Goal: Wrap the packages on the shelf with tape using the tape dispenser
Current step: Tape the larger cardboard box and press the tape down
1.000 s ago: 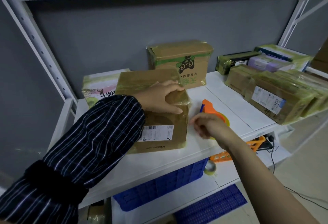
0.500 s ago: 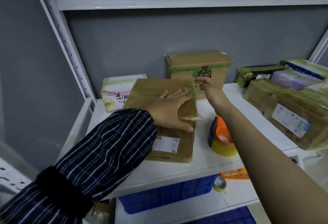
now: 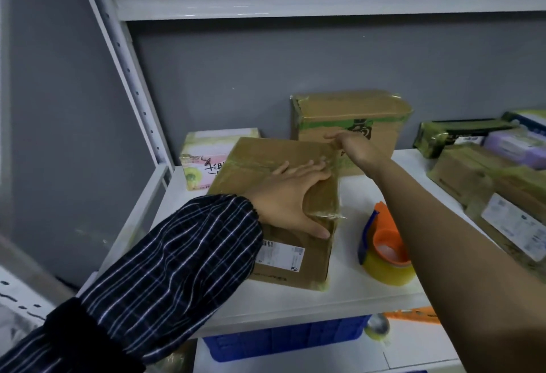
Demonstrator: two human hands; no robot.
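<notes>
Head cam view: my left hand (image 3: 292,192) is lying flat, fingers spread, pressing down on top of the brown package (image 3: 274,154) on the shelf (image 3: 339,293). My right hand (image 3: 351,148) was down by the tape dispenser (image 3: 384,242) a second ago. Now it's reaching to the package's far right corner, and I can't tell if it's pinching tape or just pressing. The dispenser is sitting untouched just right of the package. I'm guessing a strip is getting smoothed down.
</notes>
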